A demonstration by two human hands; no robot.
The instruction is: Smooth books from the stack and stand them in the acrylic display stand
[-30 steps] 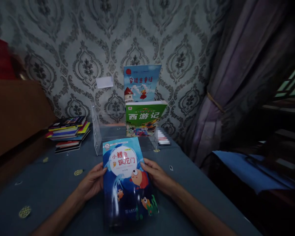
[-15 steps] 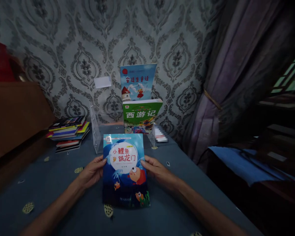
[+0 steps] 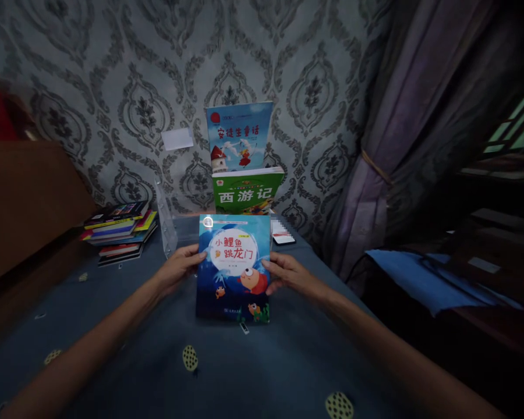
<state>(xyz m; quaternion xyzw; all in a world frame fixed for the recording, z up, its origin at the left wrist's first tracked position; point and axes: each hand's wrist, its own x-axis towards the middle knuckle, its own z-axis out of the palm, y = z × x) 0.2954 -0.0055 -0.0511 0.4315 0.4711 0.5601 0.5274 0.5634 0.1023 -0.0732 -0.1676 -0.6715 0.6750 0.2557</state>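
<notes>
I hold a blue children's book with a fish on its cover [image 3: 234, 267] upright in front of me, above the table. My left hand [image 3: 180, 269] grips its left edge and my right hand [image 3: 288, 273] grips its right edge. Just behind it stands a clear acrylic display rack [image 3: 168, 224] against the wall. A green book [image 3: 247, 192] sits on the rack's lower step and a light blue book [image 3: 239, 135] on the step above, both on the rack's right half. The rack's left half holds nothing.
A stack of several books [image 3: 117, 230] lies at the back left on the blue-grey tablecloth [image 3: 113, 349]. A phone [image 3: 283, 238] lies right of the rack. A brown board [image 3: 26, 198] stands left, a purple curtain [image 3: 402, 139] and dark furniture right.
Both hands have carried the fish book away from me and raised it toward the rack; my arms are stretched further out. The camera view has tilted down slightly.
</notes>
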